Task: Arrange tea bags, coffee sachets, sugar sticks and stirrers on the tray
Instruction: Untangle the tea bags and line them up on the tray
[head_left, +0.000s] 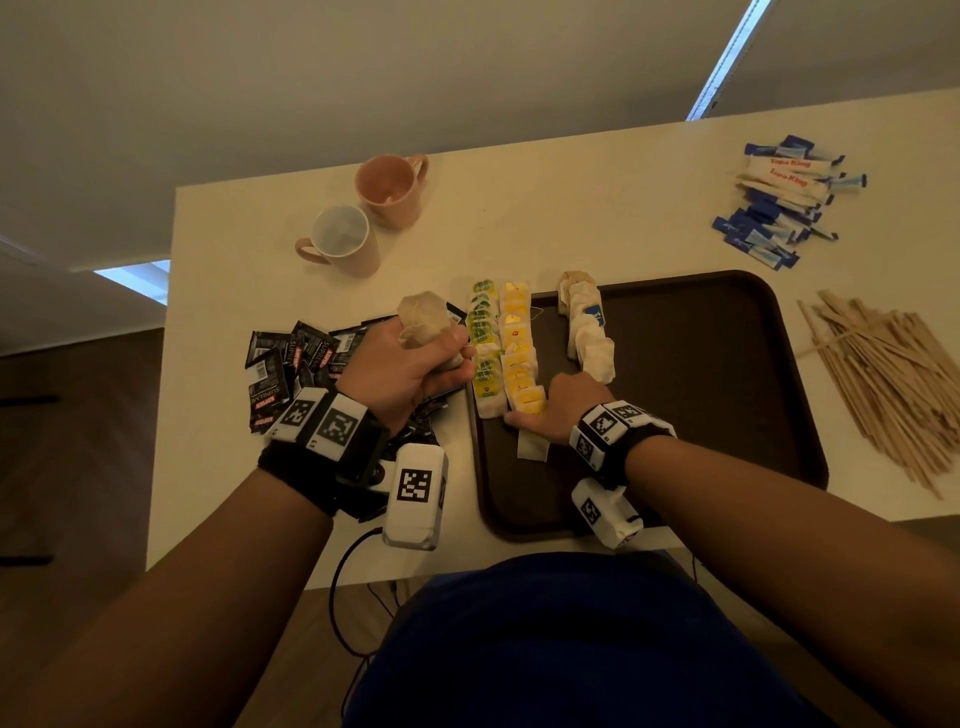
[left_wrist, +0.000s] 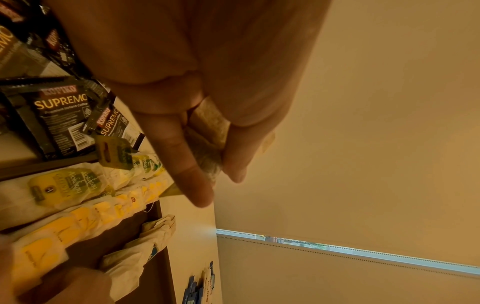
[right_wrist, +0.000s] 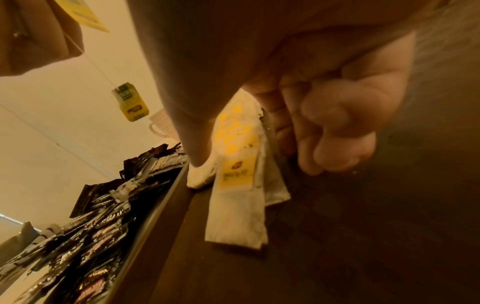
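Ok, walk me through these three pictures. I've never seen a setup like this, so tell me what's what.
No machine here: a person works with bare hands, wearing cameras strapped to the head and both wrists. The big picture looks down from the head; the other two look along each hand from the wrist.

On the pale table sits a dark tray holding three rows of tea bags: green-tagged, yellow-tagged and plain white. Off the tray lie black coffee sachets, blue and white sugar sticks, wooden stirrers and two pink mugs.

The left hand grips a bunch of tea bags. The right hand rests at the near end of the yellow row, fingers curled; whether it pinches a bag is unclear.
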